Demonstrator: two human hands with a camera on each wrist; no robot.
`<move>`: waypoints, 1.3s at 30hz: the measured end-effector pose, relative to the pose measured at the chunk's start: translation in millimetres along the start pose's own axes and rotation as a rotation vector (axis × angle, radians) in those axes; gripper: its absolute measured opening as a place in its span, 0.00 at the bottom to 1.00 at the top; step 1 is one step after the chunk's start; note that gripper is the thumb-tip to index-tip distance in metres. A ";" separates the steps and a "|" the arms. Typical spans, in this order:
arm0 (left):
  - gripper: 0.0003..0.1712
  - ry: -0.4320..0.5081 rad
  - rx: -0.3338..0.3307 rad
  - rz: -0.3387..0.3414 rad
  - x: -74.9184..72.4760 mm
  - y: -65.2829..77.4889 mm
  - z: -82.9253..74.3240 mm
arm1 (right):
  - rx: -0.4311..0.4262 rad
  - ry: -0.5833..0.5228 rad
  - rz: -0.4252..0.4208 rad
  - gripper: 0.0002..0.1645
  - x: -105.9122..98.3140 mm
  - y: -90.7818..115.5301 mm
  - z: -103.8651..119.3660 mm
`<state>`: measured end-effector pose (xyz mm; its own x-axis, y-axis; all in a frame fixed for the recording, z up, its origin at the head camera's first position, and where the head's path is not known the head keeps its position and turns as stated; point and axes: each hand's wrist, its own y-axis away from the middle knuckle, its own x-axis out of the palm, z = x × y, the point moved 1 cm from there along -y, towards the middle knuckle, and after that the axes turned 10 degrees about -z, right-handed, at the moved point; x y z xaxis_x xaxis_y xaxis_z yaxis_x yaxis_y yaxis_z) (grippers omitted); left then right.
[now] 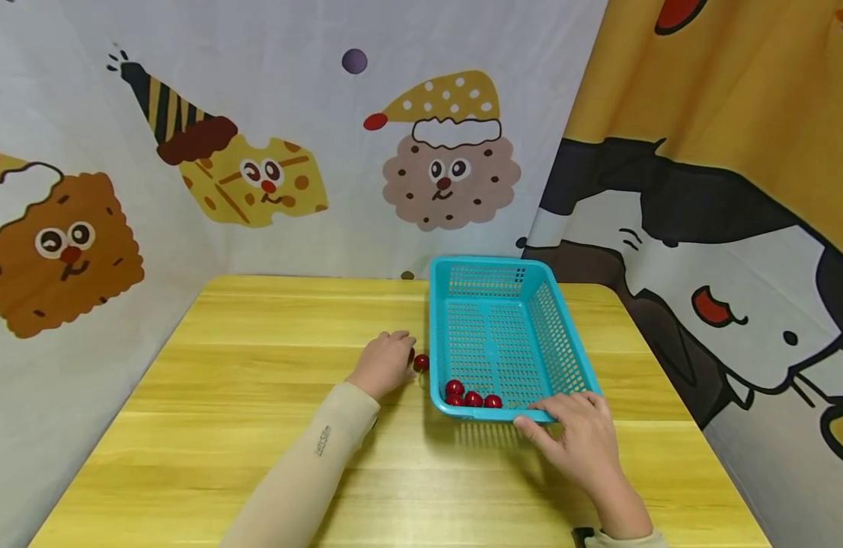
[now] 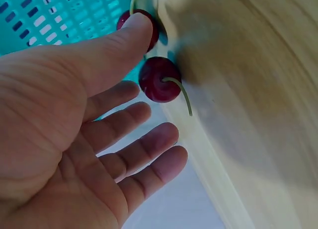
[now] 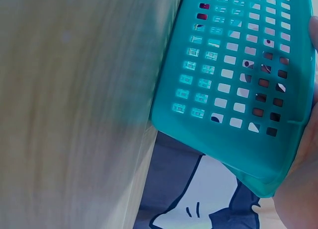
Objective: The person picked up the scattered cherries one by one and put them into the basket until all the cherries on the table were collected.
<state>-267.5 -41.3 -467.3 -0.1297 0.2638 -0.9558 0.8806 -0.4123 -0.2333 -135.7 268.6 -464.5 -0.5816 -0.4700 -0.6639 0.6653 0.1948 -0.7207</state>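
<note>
Small dark lettering, seemingly "Let'sSlim", runs along the pale left sleeve [image 1: 335,430]; it is too small to read surely. The blue perforated basket [image 1: 490,413] stands on the wooden table [image 1: 257,365], and four cherries [image 1: 473,399] lie inside, gathered at its seven o'clock corner. At its five o'clock corner the right hand [image 1: 575,434] grips the rim, thumb outside and fingers over the edge. At nine o'clock, just outside the basket, is the left hand [image 1: 385,363], its fingers loosely spread and its thumb apart from them. In the left wrist view the thumb overlaps a loose cherry [image 2: 153,39] beside the basket; whether they touch cannot be told. A second loose cherry [image 2: 159,80], its green stem [image 2: 184,92] curving down, sits at five o'clock from the first.
</note>
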 end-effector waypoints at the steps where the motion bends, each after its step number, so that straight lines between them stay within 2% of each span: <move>1: 0.36 -0.007 -0.003 0.007 0.1 -0.8 -0.1 | 0.000 -0.001 0.000 0.19 0.0 -0.1 0.4; 6: 0.34 -0.021 -0.006 0.021 2.5 -3.2 0.6 | -0.003 -0.001 -0.003 0.19 -0.7 -1.4 1.6; 11: 0.32 0.012 -0.013 0.026 7.8 -2.9 2.8 | -0.008 0.003 -0.002 0.19 -0.7 -2.0 2.2; 17: 0.12 0.062 -0.018 0.009 14.7 -2.5 8.2 | -0.001 0.011 0.003 0.19 -0.4 -2.1 2.3; 19: 0.09 0.065 -0.032 0.002 16.3 -2.1 11.3 | 0.001 0.011 0.004 0.19 -0.3 -1.7 2.0; 22: 0.11 0.068 -0.074 -0.054 12.4 -2.1 15.0 | 0.001 0.007 0.005 0.19 -0.4 -1.0 1.5; 25: 0.19 0.117 -0.123 -0.187 -5.0 -4.7 9.5 | 0.003 0.001 0.002 0.19 -1.0 -0.7 0.8; 27: 0.23 0.203 -0.130 -0.287 -22.1 -6.8 -2.4 | 0.004 0.000 -0.001 0.19 -1.9 -0.9 0.2; 28: 0.24 0.247 -0.110 -0.334 -30.9 -7.3 -10.8 | 0.005 0.000 -0.002 0.19 -2.3 -1.1 -0.1; 30: 0.26 0.323 -0.024 -0.404 -45.4 -7.0 -30.0 | 0.006 0.002 -0.004 0.19 -2.9 -1.3 -0.7; 33: 0.26 0.393 0.171 -0.422 -54.1 -2.2 -59.0 | 0.000 0.009 -0.002 0.19 -2.6 -1.5 -1.1; 36: 0.25 0.416 0.317 -0.340 -47.6 4.7 -81.1 | -0.006 0.006 0.000 0.20 -1.3 -1.1 -1.0; 39: 0.25 0.414 0.361 -0.225 -33.5 9.3 -93.1 | -0.011 0.002 -0.001 0.20 -0.3 -0.8 -0.5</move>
<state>-212.6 27.2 -420.8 -0.0427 0.6670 -0.7438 0.6320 -0.5586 -0.5372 -136.3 269.0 -463.8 -0.5833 -0.4682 -0.6638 0.6598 0.2036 -0.7234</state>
